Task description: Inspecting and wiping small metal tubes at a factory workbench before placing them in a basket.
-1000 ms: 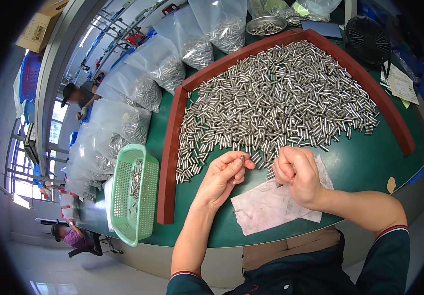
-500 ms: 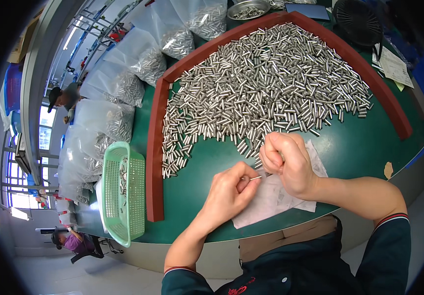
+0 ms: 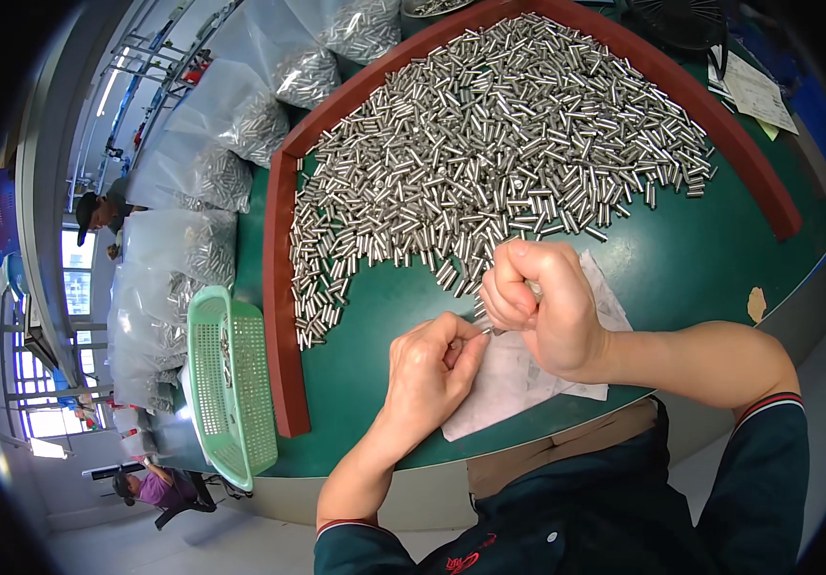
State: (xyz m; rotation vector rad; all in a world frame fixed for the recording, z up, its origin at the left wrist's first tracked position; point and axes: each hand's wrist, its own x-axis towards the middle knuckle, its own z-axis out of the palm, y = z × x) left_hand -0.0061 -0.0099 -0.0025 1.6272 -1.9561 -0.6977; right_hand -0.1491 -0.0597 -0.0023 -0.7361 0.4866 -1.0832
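Pinching with curled fingers, the left hand [image 3: 429, 366] meets the right hand [image 3: 538, 305] over a crumpled sheet of white paper [image 3: 518, 379] lying on the green table top [image 3: 375, 316]; between the two sets of fingertips sits a small silver metal pin [image 3: 492, 331], thin and partly hidden, so how each finger bears on it cannot be told. Taking that paper as the landmark: far to its left stands a pale green perforated plastic basket [image 3: 231, 383] with a few metal pieces inside, and beyond the basket lie clear plastic bags filled with silver parts [image 3: 193, 259]. Just left of the paper runs the dark red raised border [image 3: 281, 316] that frames the work area. Above the paper, touching its upper edge, spreads the large heap of short silver metal cylinders [image 3: 499, 163]. The right hand is closed into a loose fist above the paper, thumb uppermost. To the right of the paper the table top shows a small tan patch [image 3: 756, 304]
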